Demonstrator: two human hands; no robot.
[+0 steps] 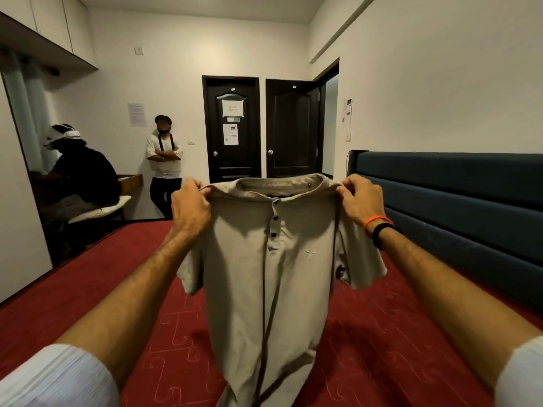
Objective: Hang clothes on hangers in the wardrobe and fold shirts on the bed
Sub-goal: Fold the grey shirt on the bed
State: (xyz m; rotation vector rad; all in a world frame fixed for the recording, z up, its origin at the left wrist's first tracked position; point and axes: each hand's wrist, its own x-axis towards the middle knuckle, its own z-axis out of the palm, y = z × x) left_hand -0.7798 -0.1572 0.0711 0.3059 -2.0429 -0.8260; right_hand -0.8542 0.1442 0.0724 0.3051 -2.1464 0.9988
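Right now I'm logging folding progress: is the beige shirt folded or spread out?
Spread, not folded. The beige shirt hangs full length, both hands, left and right, pinching its shoulders above the bed.

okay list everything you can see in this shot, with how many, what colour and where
shirt: one, beige, held up by its shoulders over the bed
bed: one, red cover, below the shirt
headboard: one, dark blue, padded, right of the bed
doors: two, dark, far wall; the left one bears paper notices
seated person: one, dark top, far left
standing person: one, white top, arms crossed, by the far wall
wristbands: two, orange and black, on the right wrist
left hand: grips the shirt's left shoulder
right hand: grips the shirt's right shoulder
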